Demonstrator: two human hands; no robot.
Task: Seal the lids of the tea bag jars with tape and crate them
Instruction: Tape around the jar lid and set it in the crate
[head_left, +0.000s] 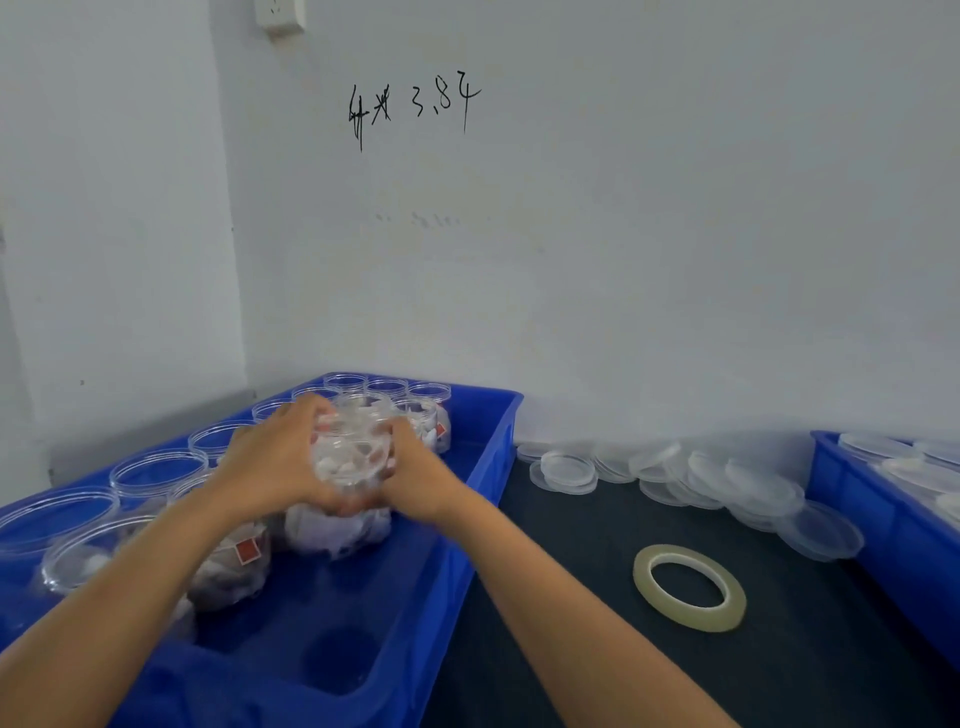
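Above the blue crate (488, 467) on the left, both hands clasp one clear tea bag jar (353, 457), the left hand (275, 462) and right hand (415, 467) curled round its sides. More filled jars (156, 473) crowd the crate beneath and behind. Right of it, on the dark table (571, 545), lies a tape roll (689, 594), with loose clear lids (675, 473) heaped along the wall. A second blue crate (893, 535) is cut off at the right edge. Motion blur hides the held jar's lid.
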